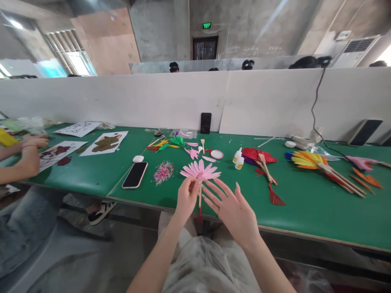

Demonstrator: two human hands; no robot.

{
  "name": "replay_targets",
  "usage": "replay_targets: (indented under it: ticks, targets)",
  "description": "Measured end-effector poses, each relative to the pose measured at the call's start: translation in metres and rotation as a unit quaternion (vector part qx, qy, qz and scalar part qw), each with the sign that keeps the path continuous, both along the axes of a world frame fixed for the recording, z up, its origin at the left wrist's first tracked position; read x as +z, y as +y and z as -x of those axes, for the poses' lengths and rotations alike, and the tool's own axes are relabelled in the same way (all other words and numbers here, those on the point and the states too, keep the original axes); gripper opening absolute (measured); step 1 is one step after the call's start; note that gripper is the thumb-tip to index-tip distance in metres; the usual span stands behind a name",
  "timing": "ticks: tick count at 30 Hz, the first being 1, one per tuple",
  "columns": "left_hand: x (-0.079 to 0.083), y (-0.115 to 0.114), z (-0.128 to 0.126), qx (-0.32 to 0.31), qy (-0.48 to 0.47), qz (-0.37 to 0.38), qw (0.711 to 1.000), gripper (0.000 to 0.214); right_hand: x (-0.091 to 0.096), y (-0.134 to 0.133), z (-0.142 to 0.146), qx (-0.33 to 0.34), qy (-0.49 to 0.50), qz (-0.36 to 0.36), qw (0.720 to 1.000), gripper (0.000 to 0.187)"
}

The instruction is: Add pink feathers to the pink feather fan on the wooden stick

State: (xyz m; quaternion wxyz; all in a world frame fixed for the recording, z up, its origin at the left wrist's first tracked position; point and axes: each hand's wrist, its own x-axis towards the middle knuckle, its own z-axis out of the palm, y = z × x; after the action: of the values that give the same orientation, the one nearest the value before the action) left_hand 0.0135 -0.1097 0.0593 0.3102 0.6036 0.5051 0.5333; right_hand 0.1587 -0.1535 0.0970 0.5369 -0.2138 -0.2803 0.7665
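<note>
A pink feather fan [200, 169] lies on the green table in front of me, its petal-like feathers spread away from me. Its wooden handle [200, 196] points toward my body and ends in a red tassel [199, 215]. My left hand [187, 197] is at the base of the feathers with thumb and fingers pinched together; what sits between the fingertips is too small to make out. My right hand [233, 209] is spread flat beside the handle, fingers apart, its fingertips close to the lower right feathers.
Left of the fan are a pile of colourful beads [163, 172] and a phone [135, 175]. Glue bottles [239, 162], a red feather fan [259, 156] and yellow fans [308, 159] lie to the right. A white partition [146, 101] stands behind. Another person's hands [35, 142] work at far left.
</note>
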Motion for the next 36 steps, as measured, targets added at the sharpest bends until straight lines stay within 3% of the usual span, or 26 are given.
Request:
replay_targets:
  ticks: [5, 9, 11, 14, 16, 25, 32, 36]
  targets:
    - [-0.001, -0.02, -0.004, -0.04, 0.011, -0.001, 0.999, 0.023, -0.009, -0.013, -0.005, 0.021, 0.011, -0.002, 1.0, 0.049]
    - [-0.003, -0.039, -0.006, -0.002, 0.003, -0.006, 1.0, 0.027, -0.011, -0.031, -0.007, 0.027, 0.012, -0.016, 0.999, 0.05]
    - [-0.002, -0.047, -0.007, -0.002, -0.045, 0.028, 0.999, 0.03, -0.008, -0.043, -0.007, 0.025, 0.01, -0.027, 0.999, 0.052]
    - [0.0, -0.057, -0.007, -0.061, -0.141, 0.133, 0.979, 0.037, -0.005, -0.059, -0.007, 0.017, -0.015, -0.041, 0.999, 0.053]
    - [0.001, -0.062, -0.006, -0.077, -0.164, 0.163, 0.97, 0.04, -0.003, -0.066, -0.007, 0.019, -0.031, -0.049, 0.998, 0.053]
    - [0.004, -0.079, -0.004, 0.043, -0.023, 0.017, 0.999, 0.033, -0.005, -0.074, 0.007, 0.005, -0.061, -0.098, 0.993, 0.049]
    - [0.004, -0.081, 0.0, 0.061, 0.07, -0.054, 0.994, 0.027, -0.011, -0.081, 0.008, -0.002, -0.046, -0.085, 0.995, 0.051]
    - [0.001, -0.08, 0.006, 0.033, 0.06, -0.04, 0.997, 0.032, -0.013, -0.081, 0.007, -0.015, -0.066, -0.09, 0.994, 0.05]
